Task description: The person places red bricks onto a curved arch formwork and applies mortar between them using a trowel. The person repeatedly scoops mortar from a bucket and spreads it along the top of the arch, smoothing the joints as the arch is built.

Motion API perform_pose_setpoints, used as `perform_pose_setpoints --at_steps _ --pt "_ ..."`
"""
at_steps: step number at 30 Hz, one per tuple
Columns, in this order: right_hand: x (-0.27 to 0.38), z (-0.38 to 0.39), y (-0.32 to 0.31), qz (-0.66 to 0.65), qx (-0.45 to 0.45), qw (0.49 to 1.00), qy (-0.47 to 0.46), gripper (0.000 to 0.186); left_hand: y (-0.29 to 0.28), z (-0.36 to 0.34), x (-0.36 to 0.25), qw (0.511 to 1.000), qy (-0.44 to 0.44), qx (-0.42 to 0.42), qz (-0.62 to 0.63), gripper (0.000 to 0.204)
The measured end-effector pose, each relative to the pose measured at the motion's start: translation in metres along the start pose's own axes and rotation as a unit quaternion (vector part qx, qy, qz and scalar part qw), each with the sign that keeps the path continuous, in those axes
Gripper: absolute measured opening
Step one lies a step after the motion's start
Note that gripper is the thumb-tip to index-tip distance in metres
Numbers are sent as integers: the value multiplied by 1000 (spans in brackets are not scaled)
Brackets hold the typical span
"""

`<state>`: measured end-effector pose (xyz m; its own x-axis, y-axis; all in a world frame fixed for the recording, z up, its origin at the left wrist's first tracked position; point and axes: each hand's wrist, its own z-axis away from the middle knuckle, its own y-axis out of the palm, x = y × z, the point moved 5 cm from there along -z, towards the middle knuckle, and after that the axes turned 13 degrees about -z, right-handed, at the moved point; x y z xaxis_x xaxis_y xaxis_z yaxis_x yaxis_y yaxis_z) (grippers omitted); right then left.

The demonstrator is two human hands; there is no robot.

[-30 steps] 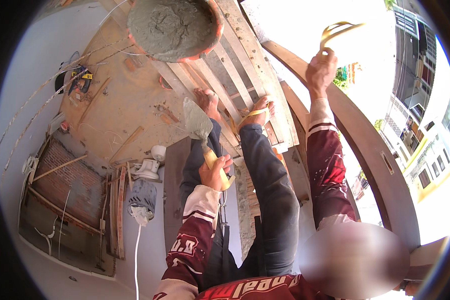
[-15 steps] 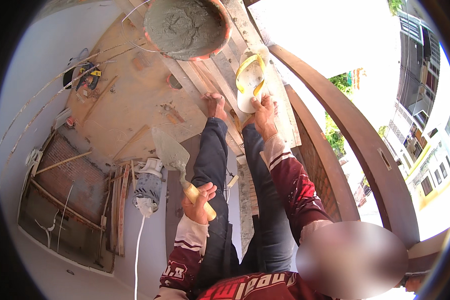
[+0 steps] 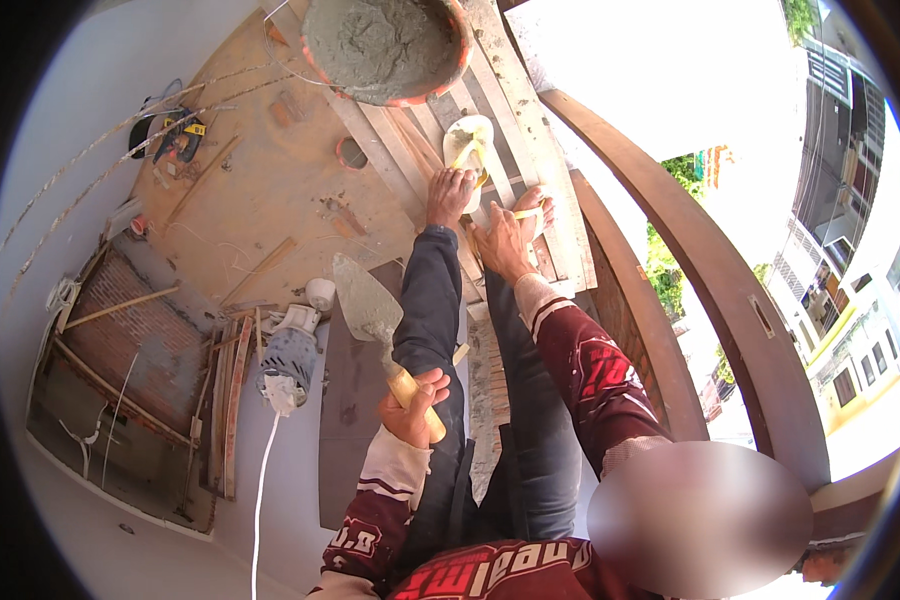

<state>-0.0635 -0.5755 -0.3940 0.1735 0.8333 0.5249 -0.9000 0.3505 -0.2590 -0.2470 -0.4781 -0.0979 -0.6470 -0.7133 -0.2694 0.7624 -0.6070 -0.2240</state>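
Note:
My left hand is closed round the wooden handle of a pointed trowel, its blade grey with mortar and angled up and to the left. My right hand reaches down to my right foot, fingers at the yellow flip-flop strap that crosses it; they seem to pinch it, though the foot partly hides the grip. Just beyond my bare left foot, a pale flip-flop with a yellow strap lies on the planks.
Wet grey mortar fills an orange-rimmed tub at the far end of the planks. A curved brown wooden frame rises on the right. A corded grey machine, a power tool and timber scraps are at left.
The flip-flop held up by my right hand now lies beyond my left foot. My right hand has come back toward me, to my right foot. The trowel stays in my left hand.

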Motion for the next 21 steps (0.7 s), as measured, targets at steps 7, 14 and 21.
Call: perform_pose_setpoints --at_steps 7,14,21 --pt "56 -4 68 331 156 859 -357 77 16 0 1 998 43 -2 -51 25" --pt "18 -68 12 386 -23 922 -30 82 12 2 11 998 20 -31 -41 23" --pt "34 -23 27 407 174 827 -347 83 12 -4 4 998 19 -36 -39 24"
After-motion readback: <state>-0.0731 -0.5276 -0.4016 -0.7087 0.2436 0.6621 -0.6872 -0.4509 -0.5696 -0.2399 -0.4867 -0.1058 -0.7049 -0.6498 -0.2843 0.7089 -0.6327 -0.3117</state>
